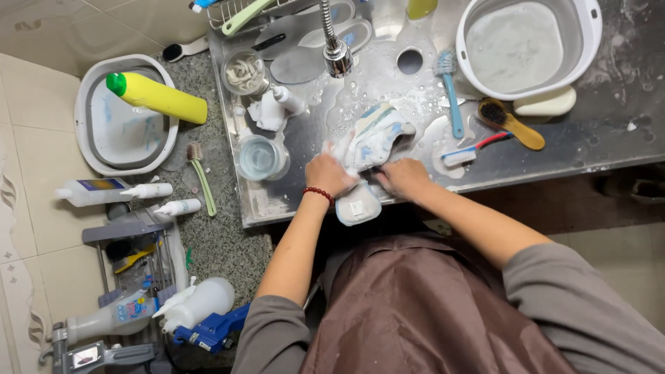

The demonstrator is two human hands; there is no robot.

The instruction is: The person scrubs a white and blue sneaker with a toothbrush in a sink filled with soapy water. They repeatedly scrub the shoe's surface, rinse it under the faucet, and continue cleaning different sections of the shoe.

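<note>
A soapy white and blue sneaker [374, 138] lies on the wet steel sink top [589, 145] near its front edge. My left hand [329, 174], with a red bead bracelet at the wrist, grips the shoe's left side. On the shoe's lower right side rests my right hand [404, 176], fingers closed; whatever is in it is hidden. A white insole or tongue [358, 206] sticks out over the sink's front edge below my hands.
A faucet [336, 48] hangs above the shoe, beside a drain hole [409, 61]. A white basin [526, 45], blue brush [450, 90], wooden brush [512, 123], toothbrush [474, 149] and soap bar [545, 104] lie right. A yellow bottle [158, 97], cups and spray bottles stand left.
</note>
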